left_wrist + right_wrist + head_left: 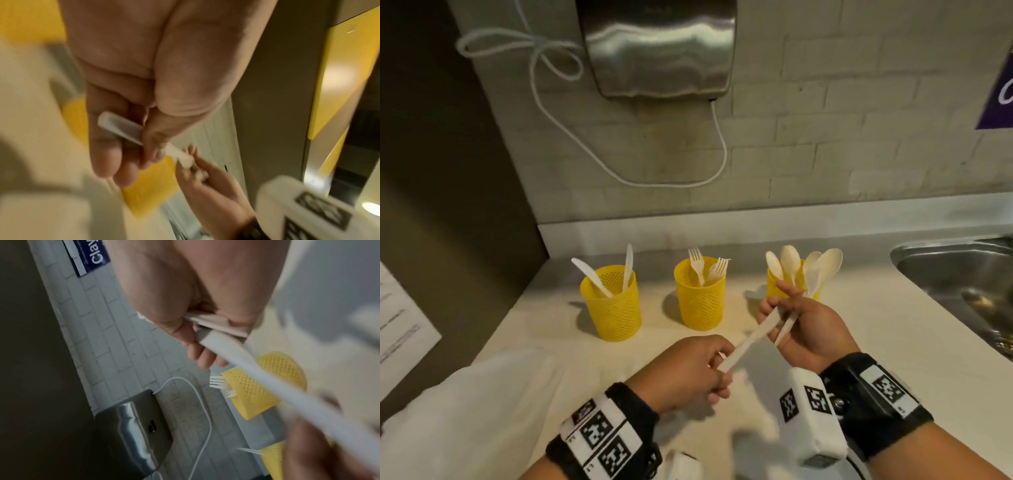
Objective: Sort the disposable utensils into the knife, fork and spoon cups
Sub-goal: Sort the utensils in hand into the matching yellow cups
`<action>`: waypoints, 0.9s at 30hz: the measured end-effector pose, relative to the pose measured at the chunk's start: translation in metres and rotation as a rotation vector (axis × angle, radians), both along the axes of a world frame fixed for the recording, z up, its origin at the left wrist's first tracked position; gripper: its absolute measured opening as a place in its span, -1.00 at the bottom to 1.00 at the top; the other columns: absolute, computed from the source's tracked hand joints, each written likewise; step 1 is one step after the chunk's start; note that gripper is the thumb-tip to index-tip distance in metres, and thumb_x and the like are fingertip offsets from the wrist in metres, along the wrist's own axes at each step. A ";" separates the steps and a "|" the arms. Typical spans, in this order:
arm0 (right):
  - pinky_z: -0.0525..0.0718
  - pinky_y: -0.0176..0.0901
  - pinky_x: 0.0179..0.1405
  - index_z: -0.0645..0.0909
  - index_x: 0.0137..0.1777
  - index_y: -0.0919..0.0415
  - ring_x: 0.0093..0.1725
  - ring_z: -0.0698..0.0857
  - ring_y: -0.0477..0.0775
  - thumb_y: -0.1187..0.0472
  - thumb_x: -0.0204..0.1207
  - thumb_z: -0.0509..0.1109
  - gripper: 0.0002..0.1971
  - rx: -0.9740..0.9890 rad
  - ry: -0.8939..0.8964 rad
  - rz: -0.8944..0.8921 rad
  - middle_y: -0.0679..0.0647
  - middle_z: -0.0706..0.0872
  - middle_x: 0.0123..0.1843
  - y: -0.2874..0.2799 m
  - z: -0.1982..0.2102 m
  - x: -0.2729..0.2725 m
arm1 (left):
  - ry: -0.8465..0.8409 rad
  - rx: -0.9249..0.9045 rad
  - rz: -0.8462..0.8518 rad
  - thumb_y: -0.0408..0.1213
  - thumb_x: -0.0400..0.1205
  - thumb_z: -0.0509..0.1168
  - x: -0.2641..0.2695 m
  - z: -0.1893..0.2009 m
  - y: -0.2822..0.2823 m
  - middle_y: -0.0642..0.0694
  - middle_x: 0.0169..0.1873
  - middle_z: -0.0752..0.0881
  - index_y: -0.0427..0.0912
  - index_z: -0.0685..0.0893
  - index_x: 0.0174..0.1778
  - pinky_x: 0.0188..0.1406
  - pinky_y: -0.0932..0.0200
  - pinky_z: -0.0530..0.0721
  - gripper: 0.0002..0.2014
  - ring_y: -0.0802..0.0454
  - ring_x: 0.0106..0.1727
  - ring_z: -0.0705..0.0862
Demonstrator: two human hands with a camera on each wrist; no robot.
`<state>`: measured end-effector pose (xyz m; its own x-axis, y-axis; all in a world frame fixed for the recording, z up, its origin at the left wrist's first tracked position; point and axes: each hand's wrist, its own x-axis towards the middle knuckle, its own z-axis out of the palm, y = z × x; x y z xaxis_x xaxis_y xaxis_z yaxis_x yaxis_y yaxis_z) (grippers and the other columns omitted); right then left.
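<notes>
Three yellow perforated plastic cups stood in a row across the middle of the head view on the pale table (876,308). The left cup (613,305) held two white plastic knives (592,278), the middle cup (700,298) two white plastic forks (717,269), and the right cup (774,286), partly hidden behind a hand, held cream plastic spoons (791,262).

In the lower middle of the frame, the left hand (688,371) had its fingers (107,146) curled and pinched the near end of a long white plastic utensil handle (748,342). That handle ran up and to the right into the right hand (804,325), just in front of the spoon cup. The right hand's fingers (197,353) were curled round a small bunch of white utensil handles (213,321); a second handle (787,325) stuck out below its palm. Which kind of utensil these were could not be told, as their heads were hidden.

Both wrists wore black bands with printed square markers. A crumpled white plastic bag (476,404) lay at the lower left of the frame. A steel sink (955,270) sat at the right edge, and a steel hand dryer (657,44) with a white cord (571,126) hung on the white brick wall at the top.
</notes>
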<state>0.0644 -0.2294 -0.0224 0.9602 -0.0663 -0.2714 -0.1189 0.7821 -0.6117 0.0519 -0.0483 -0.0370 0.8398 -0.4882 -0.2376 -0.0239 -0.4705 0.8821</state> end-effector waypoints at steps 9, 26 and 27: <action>0.26 -0.38 -0.75 0.50 -0.11 0.01 -0.71 0.31 -0.13 0.43 0.54 0.22 -0.75 -0.170 0.034 -0.027 -0.07 0.55 -0.56 0.001 -0.004 0.012 | -0.504 -0.063 0.818 -0.31 0.60 0.29 0.076 0.064 0.104 -0.19 -0.26 0.67 -0.25 0.63 -0.11 -0.31 0.12 0.50 -0.92 -0.10 -0.22 0.62; 0.27 -0.25 -0.55 0.60 -0.03 0.16 -0.55 0.36 -0.07 0.20 0.64 0.14 -0.81 -0.400 -0.079 0.246 0.02 0.52 -0.36 0.019 0.001 -0.007 | -0.172 -0.302 0.291 -0.19 0.53 0.41 0.042 0.041 -0.028 -0.03 0.01 0.72 0.06 0.46 0.34 -0.15 0.22 0.52 -0.54 0.15 -0.05 0.66; 0.28 -0.23 -0.51 0.59 -0.07 0.17 -0.52 0.37 -0.06 0.22 0.65 0.13 -0.80 -0.420 -0.093 0.251 0.04 0.51 -0.34 0.021 0.002 -0.009 | -0.193 -0.327 0.271 -0.25 0.53 0.41 0.041 0.040 -0.037 -0.04 -0.06 0.74 0.02 0.47 0.36 -0.22 0.24 0.51 -0.53 0.17 -0.13 0.67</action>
<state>0.0558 -0.2087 -0.0204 0.9794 0.0853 -0.1829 -0.2019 0.4204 -0.8846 0.0934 -0.0850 0.0025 0.9611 -0.2683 0.0655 -0.1169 -0.1803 0.9766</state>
